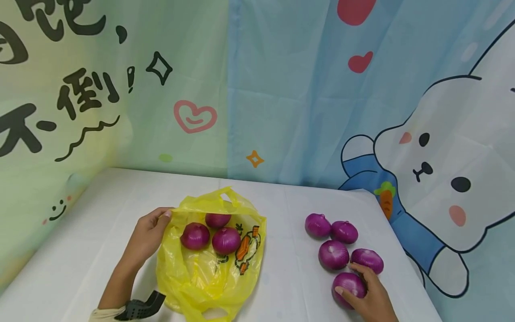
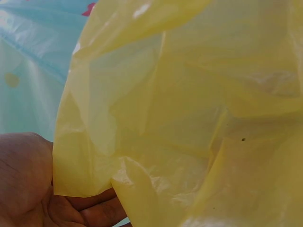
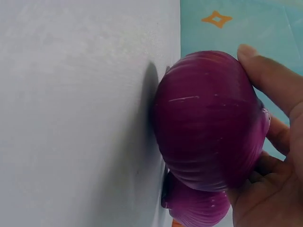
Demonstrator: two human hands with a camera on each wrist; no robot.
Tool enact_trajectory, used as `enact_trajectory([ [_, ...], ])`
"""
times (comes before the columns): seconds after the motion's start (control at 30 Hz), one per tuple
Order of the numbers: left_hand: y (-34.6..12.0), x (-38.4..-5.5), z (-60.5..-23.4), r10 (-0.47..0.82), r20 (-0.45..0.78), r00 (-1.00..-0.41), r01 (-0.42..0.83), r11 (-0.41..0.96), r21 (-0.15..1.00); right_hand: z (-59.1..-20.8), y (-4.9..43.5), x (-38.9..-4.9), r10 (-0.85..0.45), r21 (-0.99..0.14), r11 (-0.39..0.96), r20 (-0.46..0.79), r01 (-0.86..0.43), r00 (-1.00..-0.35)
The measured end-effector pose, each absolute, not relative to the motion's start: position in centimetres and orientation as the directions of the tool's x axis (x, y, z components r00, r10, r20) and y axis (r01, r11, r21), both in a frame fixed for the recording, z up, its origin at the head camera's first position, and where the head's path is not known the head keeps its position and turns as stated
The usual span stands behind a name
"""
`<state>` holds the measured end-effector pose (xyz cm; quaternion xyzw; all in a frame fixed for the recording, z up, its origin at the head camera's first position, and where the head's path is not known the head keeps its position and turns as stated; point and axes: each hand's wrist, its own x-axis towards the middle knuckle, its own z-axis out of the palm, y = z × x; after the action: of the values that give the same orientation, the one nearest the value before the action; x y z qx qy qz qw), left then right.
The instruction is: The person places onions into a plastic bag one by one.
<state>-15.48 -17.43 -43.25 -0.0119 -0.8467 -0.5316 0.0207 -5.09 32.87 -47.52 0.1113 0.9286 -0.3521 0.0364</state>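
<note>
My left hand (image 1: 148, 235) pinches the left rim of a yellow plastic bag (image 1: 189, 277). Inside the bag's open mouth lie three red onions (image 1: 226, 241). In the left wrist view the yellow plastic (image 2: 156, 118) fills most of the picture and partly covers my fingers (image 2: 102, 213). Over on the right, my right hand (image 1: 371, 293) grips the nearest red onion (image 1: 347, 288), thumb on one side and fingers on the other. From the right wrist this onion (image 3: 208, 118) shows close up, just beside the white tabletop, with a second onion (image 3: 199, 203) partly hidden behind it.
Several more red onions (image 1: 333, 255) sit in a cluster just beyond my right hand. A white-covered table (image 1: 289, 268) lies underneath everything. Behind it hangs a printed cloth (image 1: 281, 89) with a cartoon rabbit at right. A black strap device (image 1: 141, 308) sits on my left wrist.
</note>
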Motion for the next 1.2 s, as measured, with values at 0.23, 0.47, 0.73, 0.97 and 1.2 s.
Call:
enact_trajectory([
  [0.23, -17.3, -15.4, -43.3, 0.013, 0.053, -0.999, 0.053, 0.421, 0.906, -47.7, 32.7, -4.6, 0.201, -0.612, 0.757, -0.113, 0.228, -0.973],
  [0.47, -17.3, -15.4, -43.3, 0.022, 0.062, -0.998, 0.066, 0.415, 0.907, -47.8, 32.3, -4.6, 0.174, -0.628, 0.755, -0.085, 0.188, -0.981],
  [0.73, -17.2, -15.3, -43.0, 0.028, 0.061, -0.998, 0.067, 0.410, 0.910, -48.2, 31.6, -4.8, 0.131, -0.657, 0.737, -0.095, 0.161, -0.987],
  [0.97, -17.2, -15.4, -42.8, 0.024, 0.066, -0.998, 0.070, 0.411, 0.909, -48.0, 31.5, -5.2, 0.126, -0.641, 0.749, -0.116, 0.171, -0.985],
  [1.2, -17.2, -15.2, -42.9, 0.018, 0.072, -0.997, 0.073, 0.422, 0.904, -47.7, 31.6, -5.2, 0.112, -0.639, 0.761, -0.034, 0.108, -0.993],
])
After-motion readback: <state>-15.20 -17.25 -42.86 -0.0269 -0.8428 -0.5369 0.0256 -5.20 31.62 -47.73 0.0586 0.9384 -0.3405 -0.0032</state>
